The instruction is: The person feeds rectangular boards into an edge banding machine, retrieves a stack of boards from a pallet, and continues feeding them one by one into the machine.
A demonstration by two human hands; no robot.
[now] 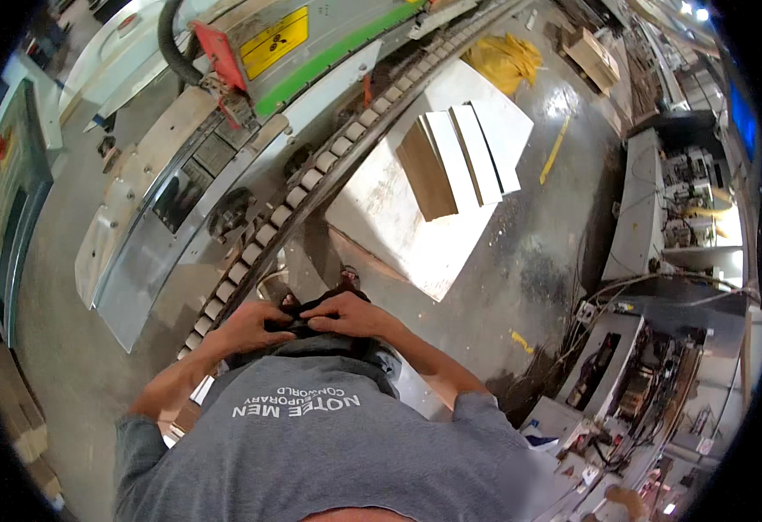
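Observation:
Both hands meet at my waist, below the hem of my grey T-shirt (328, 435). My left hand (255, 328) is closed, its fingers curled against the dark cloth (307, 337) at the waist. Beside it, my right hand (348, 315) pinches at the same cloth, fingertips pointing toward the left hand. The fingertips are partly lost in the dark folds, so whether anything small lies between them cannot be seen. Ahead, a stack of white panels (466, 157) and a brown panel (427, 170) rest on a large white board (442, 252).
A roller track (294, 196) runs diagonally past my left side, along a machine with a green stripe (337, 65). Yellow sheeting (503, 63) and a wooden box (591, 61) lie farther off. At right stand opened machines (642, 374) with loose cables (603, 300).

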